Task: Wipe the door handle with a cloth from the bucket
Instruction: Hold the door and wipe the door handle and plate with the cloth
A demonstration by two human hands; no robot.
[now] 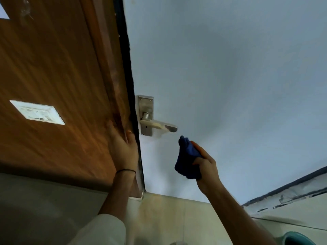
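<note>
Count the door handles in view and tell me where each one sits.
1. The door handle sits on the pale blue door, near its left edge, just above the blue cloth. Others may lie out of frame.

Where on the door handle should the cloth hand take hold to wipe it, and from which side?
The free end of the door handle, from below: the lever juts out level, and the right hand with the blue cloth sits just beneath its tip.

One door handle (158, 125), one blue cloth (187, 160) and one bucket (299, 238) show. Two hands: left hand (123, 147), right hand (207, 167). One switch plate (37, 112).
</note>
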